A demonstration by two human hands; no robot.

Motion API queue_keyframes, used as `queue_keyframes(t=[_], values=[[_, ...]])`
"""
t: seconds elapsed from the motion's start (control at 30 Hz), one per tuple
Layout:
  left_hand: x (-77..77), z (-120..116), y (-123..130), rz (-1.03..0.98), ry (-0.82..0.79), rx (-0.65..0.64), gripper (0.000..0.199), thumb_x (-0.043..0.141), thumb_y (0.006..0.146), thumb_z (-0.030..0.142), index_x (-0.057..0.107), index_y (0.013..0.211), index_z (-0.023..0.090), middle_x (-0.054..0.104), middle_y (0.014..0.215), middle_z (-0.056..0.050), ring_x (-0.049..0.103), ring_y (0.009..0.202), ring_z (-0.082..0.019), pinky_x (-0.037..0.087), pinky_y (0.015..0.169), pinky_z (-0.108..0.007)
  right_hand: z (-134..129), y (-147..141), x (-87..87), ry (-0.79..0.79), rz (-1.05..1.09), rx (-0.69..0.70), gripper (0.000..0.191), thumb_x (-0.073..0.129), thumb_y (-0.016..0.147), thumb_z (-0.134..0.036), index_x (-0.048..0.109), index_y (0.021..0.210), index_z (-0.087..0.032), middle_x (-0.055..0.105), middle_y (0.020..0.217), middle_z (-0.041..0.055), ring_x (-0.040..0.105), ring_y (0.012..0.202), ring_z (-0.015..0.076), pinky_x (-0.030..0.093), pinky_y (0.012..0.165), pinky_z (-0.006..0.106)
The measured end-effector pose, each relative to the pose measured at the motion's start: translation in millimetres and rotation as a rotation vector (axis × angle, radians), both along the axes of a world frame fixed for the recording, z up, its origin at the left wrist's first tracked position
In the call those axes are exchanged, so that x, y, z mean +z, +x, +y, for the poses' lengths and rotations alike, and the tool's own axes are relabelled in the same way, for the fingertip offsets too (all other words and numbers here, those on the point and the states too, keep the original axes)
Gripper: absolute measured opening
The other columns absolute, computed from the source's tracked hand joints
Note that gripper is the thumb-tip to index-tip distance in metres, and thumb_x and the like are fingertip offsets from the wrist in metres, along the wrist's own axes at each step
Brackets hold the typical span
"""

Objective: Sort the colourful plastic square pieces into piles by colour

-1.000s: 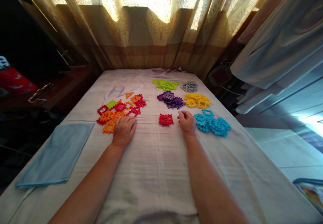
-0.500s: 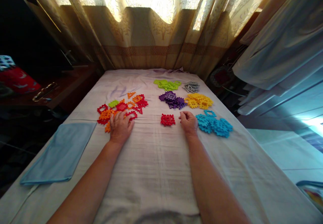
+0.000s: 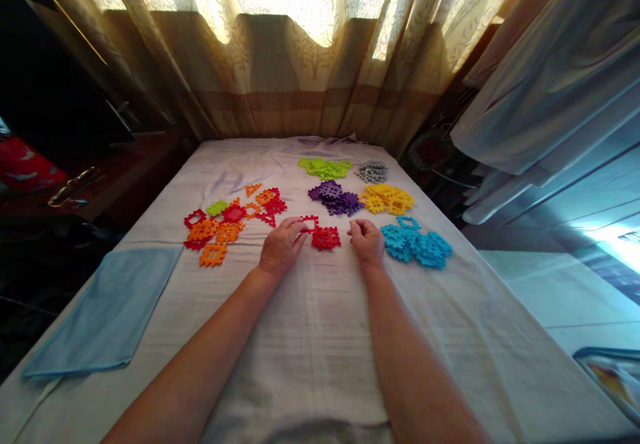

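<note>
My left hand (image 3: 283, 247) pinches a red open square frame piece (image 3: 311, 220) between thumb and fingers. It holds the piece at the upper left of a small red stack of interlocking plastic pieces (image 3: 326, 239); whether the two touch I cannot tell. Just right of that stack, my right hand (image 3: 367, 240) rests on the sheet with its fingers curled closed and no piece showing in them. Close beside its outer edge lies a blue pile (image 3: 416, 244). To the left is a mixed group of orange pieces (image 3: 229, 232), red pieces (image 3: 234, 213) and a lime piece (image 3: 217, 208).
Farther back lie a purple pile (image 3: 334, 197), a yellow pile (image 3: 387, 199), a lime green pile (image 3: 324, 167) and a grey pile (image 3: 372, 171). A folded light blue cloth (image 3: 107, 311) covers the left edge of the sheet (image 3: 320, 351). Behind hangs a patterned curtain (image 3: 280, 64).
My left hand has moved right from the mixed group to the red stack, bringing the red frame piece with it. My right hand stays in place by the stack, still curled.
</note>
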State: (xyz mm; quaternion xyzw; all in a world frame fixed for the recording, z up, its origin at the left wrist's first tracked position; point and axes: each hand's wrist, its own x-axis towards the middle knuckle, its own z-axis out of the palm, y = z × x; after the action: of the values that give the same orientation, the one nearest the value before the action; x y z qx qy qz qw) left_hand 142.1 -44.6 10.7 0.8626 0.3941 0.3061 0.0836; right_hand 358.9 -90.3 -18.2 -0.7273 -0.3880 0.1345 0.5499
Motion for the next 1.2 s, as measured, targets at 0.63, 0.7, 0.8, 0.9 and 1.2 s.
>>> queue_keyframes(t=[0.63,0.7,0.8,0.9,1.2], values=[[-14.7,2.8,-16.6,0.136,0.043,0.06,0.021,0.052,0.091,0.026,0.067,0.106,0.022,0.071,0.112,-0.009,0.065,0.104,-0.024,0.048,0.096,-0.043,1.0,-0.8,-1.3,-0.007,0.032,0.006,0.036,0.049,0.078,-0.053,0.064,0.08,-0.021,0.072,0.066,0.005,0.065,0.06,0.0194,0.05,0.062,0.03],[-13.7,2.8,-30.7,0.178,0.051,0.073,0.02,0.051,0.092,0.025,0.067,0.102,0.023,0.072,0.109,-0.008,0.065,0.103,-0.025,0.044,0.1,-0.046,0.3,-1.0,-0.8,-0.005,0.017,0.006,0.037,0.049,0.078,-0.054,0.064,0.079,-0.021,0.072,0.065,0.005,0.065,0.06,0.0196,0.05,0.063,0.031],[-11.7,4.0,-46.9,0.184,0.06,0.118,0.021,0.048,0.092,0.023,0.068,0.099,0.023,0.073,0.109,-0.008,0.064,0.105,-0.025,0.04,0.104,-0.05,-0.6,-1.6,0.0,-0.002,0.004,0.002,0.039,0.049,0.077,-0.057,0.064,0.079,-0.021,0.072,0.064,0.0049,0.065,0.06,0.02,0.049,0.063,0.031],[-10.2,6.4,-59.3,0.17,0.064,0.154,0.022,0.047,0.091,0.021,0.068,0.096,0.024,0.073,0.106,-0.008,0.064,0.103,-0.025,0.043,0.101,-0.047,-1.0,-1.5,0.0,-0.003,0.002,0.003,0.04,0.049,0.077,-0.058,0.064,0.079,-0.021,0.072,0.064,0.0052,0.065,0.06,0.0205,0.049,0.063,0.031],[7.2,41.9,-100.4,0.248,0.097,0.416,0.029,0.049,0.088,0.031,0.068,0.107,0.02,0.07,0.116,-0.012,0.061,0.108,-0.029,0.044,0.099,-0.045,0.2,0.4,-3.2,-0.022,-0.006,0.011,0.044,0.048,0.076,-0.061,0.065,0.081,-0.02,0.072,0.067,0.0068,0.064,0.06,0.0206,0.048,0.062,0.031]])
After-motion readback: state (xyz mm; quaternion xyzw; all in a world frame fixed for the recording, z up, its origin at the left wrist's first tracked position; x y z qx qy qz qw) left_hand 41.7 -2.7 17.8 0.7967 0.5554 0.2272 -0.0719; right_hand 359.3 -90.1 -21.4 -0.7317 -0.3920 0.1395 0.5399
